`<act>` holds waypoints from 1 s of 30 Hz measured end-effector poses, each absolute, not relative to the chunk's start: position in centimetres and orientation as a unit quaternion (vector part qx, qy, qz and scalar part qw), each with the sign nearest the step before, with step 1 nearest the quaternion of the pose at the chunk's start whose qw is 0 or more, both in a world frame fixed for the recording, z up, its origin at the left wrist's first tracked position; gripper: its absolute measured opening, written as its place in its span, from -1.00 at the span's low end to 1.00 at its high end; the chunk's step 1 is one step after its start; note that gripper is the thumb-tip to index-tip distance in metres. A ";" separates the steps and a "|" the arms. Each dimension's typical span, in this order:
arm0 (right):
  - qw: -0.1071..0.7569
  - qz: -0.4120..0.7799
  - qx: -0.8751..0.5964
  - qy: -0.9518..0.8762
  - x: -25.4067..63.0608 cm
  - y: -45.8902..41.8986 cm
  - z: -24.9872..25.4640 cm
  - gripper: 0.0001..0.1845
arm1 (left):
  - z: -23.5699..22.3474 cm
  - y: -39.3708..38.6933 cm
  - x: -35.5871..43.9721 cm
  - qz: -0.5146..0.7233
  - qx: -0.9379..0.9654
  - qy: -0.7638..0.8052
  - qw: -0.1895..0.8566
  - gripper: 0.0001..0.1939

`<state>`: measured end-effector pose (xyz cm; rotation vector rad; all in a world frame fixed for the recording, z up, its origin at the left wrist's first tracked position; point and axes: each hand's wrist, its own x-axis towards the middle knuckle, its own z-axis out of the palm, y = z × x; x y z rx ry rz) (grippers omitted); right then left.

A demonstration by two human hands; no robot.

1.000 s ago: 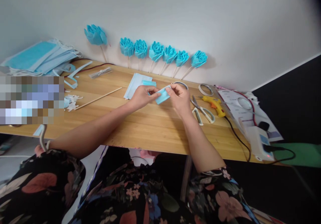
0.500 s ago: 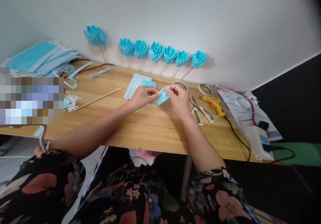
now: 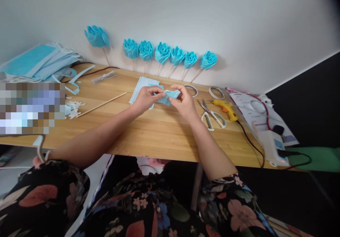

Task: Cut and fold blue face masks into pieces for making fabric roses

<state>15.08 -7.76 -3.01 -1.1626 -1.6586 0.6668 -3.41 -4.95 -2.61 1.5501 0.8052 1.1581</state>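
Observation:
A light-blue piece of mask fabric [image 3: 172, 94] is held between my two hands above the middle of the table. My left hand [image 3: 147, 99] pinches its left side between thumb and fingers. On its right side, my right hand [image 3: 183, 100] grips it with the thumb below and fingers curled above. The fabric looks folded or bent at its upper edge. Behind my left hand lies a flat pale-blue mask [image 3: 138, 86], with a smaller bright-blue piece partly hidden by the fingers.
Several blue fabric roses [image 3: 163, 52] on sticks lean against the wall. Scissors [image 3: 211, 114], a yellow glue gun [image 3: 225, 109] and tape rolls [image 3: 216, 92] lie right, near a power strip [image 3: 273, 148]. Left are stacked masks [image 3: 34, 61], a wooden stick [image 3: 102, 105] and scraps [image 3: 73, 109].
The fabric piece has been turned and bent between my fingers, now lying more level. My right hand's fingers have shifted above it, and my left hand has moved slightly left.

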 end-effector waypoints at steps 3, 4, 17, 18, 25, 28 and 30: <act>0.487 0.259 -0.477 -0.684 15.4 -7.4 -3.2 -0.65 | -2.7 -4.5 -3.6 0.482 0.599 0.344 0.540 -0.81; 0.490 0.255 -0.479 -0.682 15.5 -7.3 -3.2 -0.65 | -2.7 -4.4 -3.6 0.485 0.582 0.344 0.555 -0.80; 0.487 0.258 -0.484 -0.680 15.3 -7.4 -3.4 -0.62 | -3.6 -4.3 -2.9 0.517 0.485 0.251 0.659 -0.74; 0.484 0.263 -0.484 -0.680 15.3 -7.4 -3.4 -0.62 | -3.6 -4.3 -3.0 0.514 0.494 0.253 0.654 -0.71; 0.476 0.285 -0.473 -0.684 15.0 -7.6 -3.3 -0.50 | -3.3 -4.6 -3.0 0.507 0.539 0.281 0.610 -0.65; 0.479 0.282 -0.478 -0.680 14.8 -7.7 -3.1 -0.50 | -3.2 -4.9 -2.8 0.501 0.559 0.298 0.589 -0.65; 0.479 0.278 -0.493 -0.671 14.8 -7.8 -3.0 -0.64 | -3.3 -5.0 -2.7 0.489 0.573 0.306 0.582 -0.66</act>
